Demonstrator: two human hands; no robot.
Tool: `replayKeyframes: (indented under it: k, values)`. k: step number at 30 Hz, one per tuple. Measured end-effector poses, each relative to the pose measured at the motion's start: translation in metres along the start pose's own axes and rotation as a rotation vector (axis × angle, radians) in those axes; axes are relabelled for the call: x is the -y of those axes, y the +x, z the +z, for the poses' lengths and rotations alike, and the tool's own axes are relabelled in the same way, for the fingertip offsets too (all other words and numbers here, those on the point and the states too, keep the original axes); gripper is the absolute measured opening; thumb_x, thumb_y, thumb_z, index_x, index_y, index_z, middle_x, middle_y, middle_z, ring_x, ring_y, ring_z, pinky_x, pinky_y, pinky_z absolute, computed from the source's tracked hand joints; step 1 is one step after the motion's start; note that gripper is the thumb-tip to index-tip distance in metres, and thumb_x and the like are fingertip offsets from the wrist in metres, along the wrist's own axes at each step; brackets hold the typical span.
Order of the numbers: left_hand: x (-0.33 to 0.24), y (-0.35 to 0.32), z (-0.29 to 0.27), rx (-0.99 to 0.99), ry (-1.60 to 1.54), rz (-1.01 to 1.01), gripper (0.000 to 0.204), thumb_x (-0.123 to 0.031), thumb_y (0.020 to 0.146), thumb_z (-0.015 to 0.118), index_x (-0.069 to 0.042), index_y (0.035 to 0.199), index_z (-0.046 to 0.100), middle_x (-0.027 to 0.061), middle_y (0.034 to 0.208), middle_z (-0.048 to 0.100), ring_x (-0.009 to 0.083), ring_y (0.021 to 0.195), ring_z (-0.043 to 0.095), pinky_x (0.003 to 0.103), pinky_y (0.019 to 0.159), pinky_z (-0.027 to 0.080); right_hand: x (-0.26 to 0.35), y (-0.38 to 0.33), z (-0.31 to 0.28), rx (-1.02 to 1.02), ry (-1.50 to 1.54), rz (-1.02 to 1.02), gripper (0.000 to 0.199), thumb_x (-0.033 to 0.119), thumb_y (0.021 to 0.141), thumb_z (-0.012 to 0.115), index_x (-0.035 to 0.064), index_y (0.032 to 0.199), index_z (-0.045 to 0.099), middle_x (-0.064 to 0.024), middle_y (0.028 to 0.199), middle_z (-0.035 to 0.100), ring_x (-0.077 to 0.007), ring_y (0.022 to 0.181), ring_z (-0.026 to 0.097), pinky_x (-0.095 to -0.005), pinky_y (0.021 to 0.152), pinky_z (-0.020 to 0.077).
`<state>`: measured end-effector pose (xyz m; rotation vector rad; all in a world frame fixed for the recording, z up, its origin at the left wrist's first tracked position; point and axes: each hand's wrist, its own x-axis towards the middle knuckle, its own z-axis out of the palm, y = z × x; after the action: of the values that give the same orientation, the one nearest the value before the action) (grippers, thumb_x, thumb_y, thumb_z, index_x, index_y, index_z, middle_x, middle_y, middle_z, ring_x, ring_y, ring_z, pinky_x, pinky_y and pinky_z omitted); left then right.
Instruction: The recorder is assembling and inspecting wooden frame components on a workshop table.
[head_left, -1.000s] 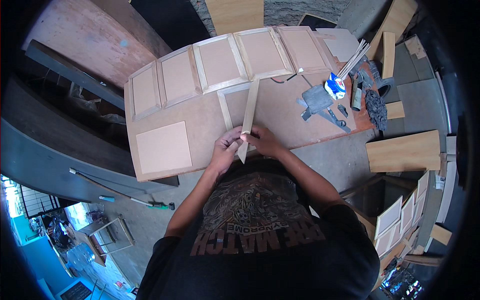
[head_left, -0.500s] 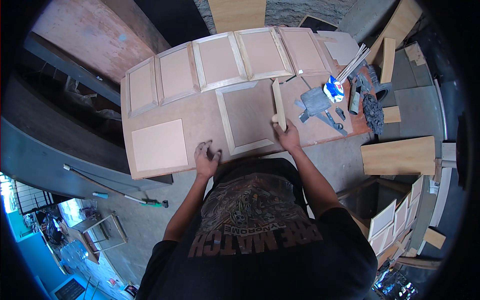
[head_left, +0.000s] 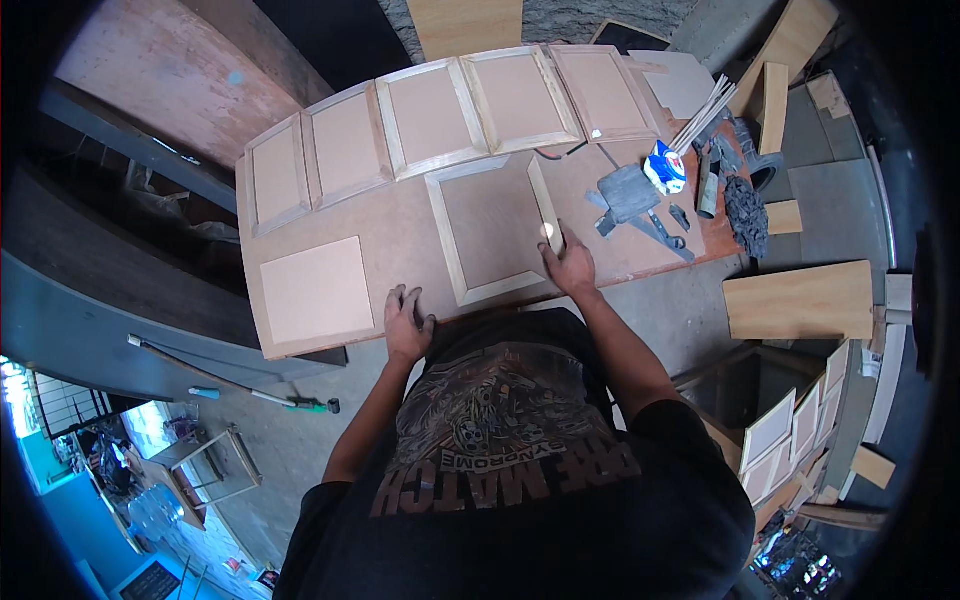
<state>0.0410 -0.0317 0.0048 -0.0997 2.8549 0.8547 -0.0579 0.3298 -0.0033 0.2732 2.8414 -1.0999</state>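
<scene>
Apparently, wooden strip (head_left: 543, 199) in right hand (head_left: 571, 268).

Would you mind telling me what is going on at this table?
The person's right hand grips a wooden strip along the right side of a frame outline; three other strips form its left, far and near sides. The left hand is at the near edge of the table, apparently holding nothing. Five framed panels line the far side, and a plain panel lies at left.
</scene>
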Motion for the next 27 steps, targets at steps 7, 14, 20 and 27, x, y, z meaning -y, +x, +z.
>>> replayKeyframes:
  k: [7,14,20,27]
  values:
    - [-0.002,-0.003,-0.001,-0.003,0.033,0.000,0.067,-0.017,0.083,0.079,-0.008,0.145,0.058,0.0258,0.157,0.043,0.0451,0.150,0.036,0.050,0.125,0.033,0.007,-0.011,-0.010,-0.116,-0.126,-0.252,0.050,0.029,0.090,0.074,0.0045,0.133,0.066,-0.0193,0.122,0.063,-0.0392,0.121,0.058,-0.0479,0.107,0.0471]
    - [-0.002,-0.003,0.003,-0.007,0.045,0.009,0.071,-0.021,0.083,0.080,-0.008,0.148,0.055,0.0273,0.158,0.041,0.0474,0.151,0.033,0.052,0.125,0.032,0.014,-0.026,-0.012,0.274,-0.081,-0.513,0.045,0.028,0.083,0.082,0.0168,0.126,0.074,-0.0084,0.124,0.061,-0.0308,0.126,0.055,-0.0444,0.111,0.0420]
    - [-0.018,0.005,0.003,0.066,0.037,-0.068,0.082,-0.032,0.079,0.088,-0.016,0.152,0.053,0.0249,0.160,0.037,0.0438,0.153,0.031,0.056,0.126,0.027,0.013,-0.028,-0.013,0.355,-0.281,-0.491,0.046,0.031,0.081,0.085,0.0191,0.124,0.076,-0.0065,0.119,0.064,-0.0290,0.125,0.055,-0.0448,0.112,0.0388]
    - [-0.048,0.022,0.003,0.168,0.153,0.019,0.082,-0.036,0.082,0.087,-0.032,0.156,0.052,0.0131,0.160,0.038,0.0321,0.153,0.034,0.069,0.125,0.018,0.008,-0.027,-0.007,0.354,-0.283,-0.445,0.039,0.031,0.083,0.084,0.0200,0.120,0.077,-0.0046,0.121,0.066,-0.0275,0.126,0.055,-0.0451,0.112,0.0385]
